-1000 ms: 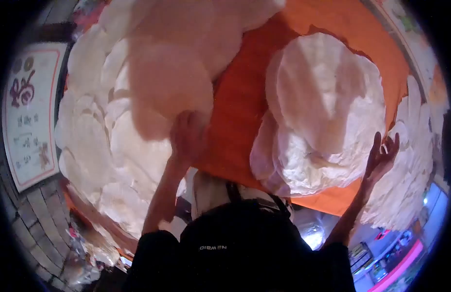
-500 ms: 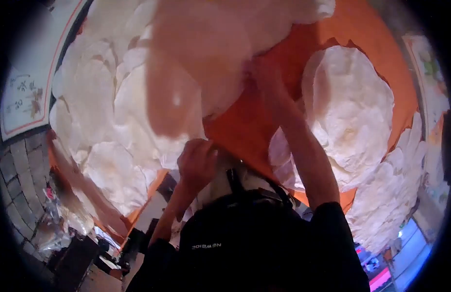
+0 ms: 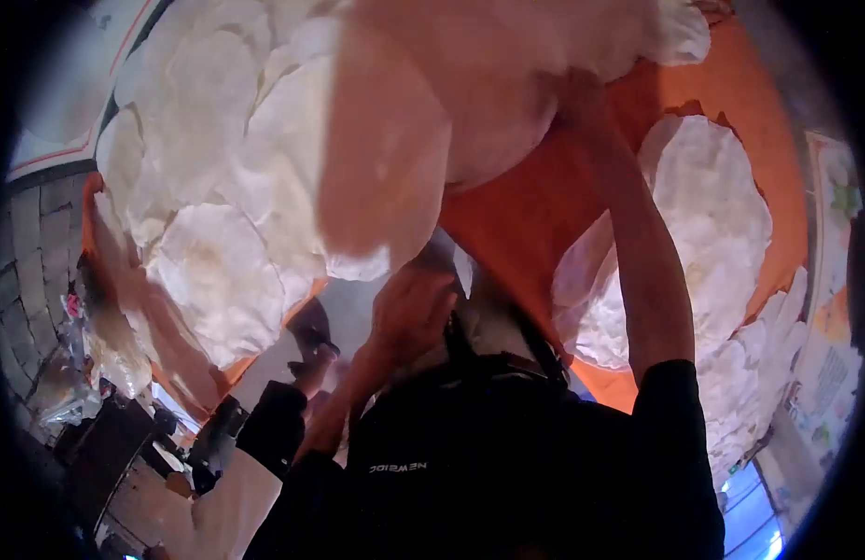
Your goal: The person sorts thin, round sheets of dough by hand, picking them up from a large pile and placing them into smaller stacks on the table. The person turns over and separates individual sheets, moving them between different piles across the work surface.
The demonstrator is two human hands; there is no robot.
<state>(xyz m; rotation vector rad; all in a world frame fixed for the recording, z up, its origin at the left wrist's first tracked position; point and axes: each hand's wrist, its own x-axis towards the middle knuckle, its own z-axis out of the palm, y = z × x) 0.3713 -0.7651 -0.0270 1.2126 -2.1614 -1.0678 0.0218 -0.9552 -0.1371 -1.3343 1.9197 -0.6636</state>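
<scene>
Many thin, pale round sheets that look like flatbreads or rolled dough lie overlapped on an orange cloth (image 3: 507, 219). My right hand (image 3: 577, 93) reaches far forward, in shadow, at the edge of a shaded round sheet (image 3: 498, 140); its fingers are too dark and blurred to make out. Close to my body, my left hand (image 3: 414, 303) is closed, fingers curled, below the edge of another large round sheet (image 3: 381, 168). What it holds, if anything, is hidden. To the right of my forearm lies a separate stack of round sheets (image 3: 703, 215).
More sheets (image 3: 218, 280) cover the left side, and another pile (image 3: 740, 392) sits at the lower right. A framed board (image 3: 64, 112) stands at the upper left. Grey brickwork (image 3: 31, 271), plastic bags (image 3: 64, 383) and dark items are at the left. A printed panel (image 3: 829, 308) is at the right.
My right hand has moved forward and to the right along the sheets. My left hand appears slightly higher and further right, still closed. The view has shifted, with more lower-left surroundings visible.
</scene>
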